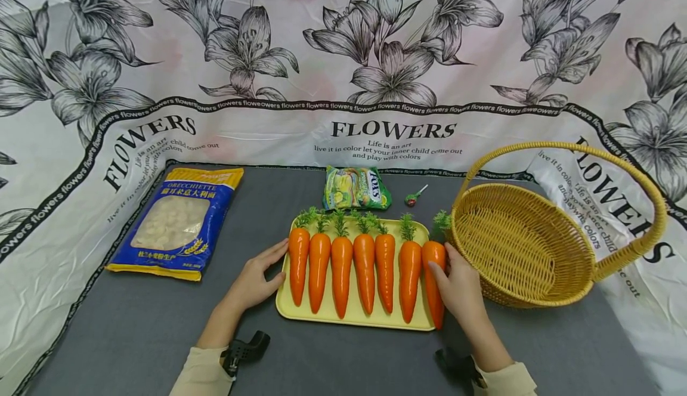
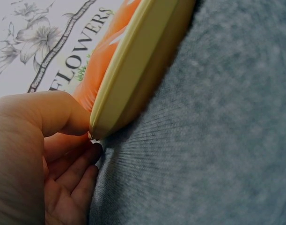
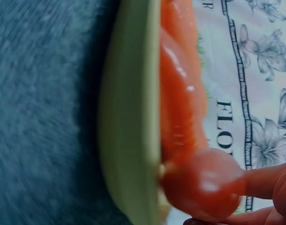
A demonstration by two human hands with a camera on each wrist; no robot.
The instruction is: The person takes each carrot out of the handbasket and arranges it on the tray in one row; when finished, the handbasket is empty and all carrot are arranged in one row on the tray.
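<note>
Several orange carrots with green tops, among them a middle carrot (image 1: 364,271), lie side by side on a pale yellow tray (image 1: 354,321). At the tray's left edge my left hand (image 1: 261,274) grips the rim; the left wrist view shows the thumb against the rim (image 2: 133,61) and the other fingers curled below. My right hand (image 1: 460,282) holds the rightmost carrot (image 1: 433,259) between thumb and fingers. That carrot lies along the tray's right edge, its tip reaching over the front rim. In the right wrist view the held carrot's rounded end (image 3: 203,185) shows close up.
A wicker basket (image 1: 515,247) with a tall handle stands right beside my right hand. Behind the tray lie a green candy bag (image 1: 356,187) and a small lollipop (image 1: 412,198). A blue and yellow pasta bag (image 1: 174,223) lies at left on the grey cloth (image 1: 322,360).
</note>
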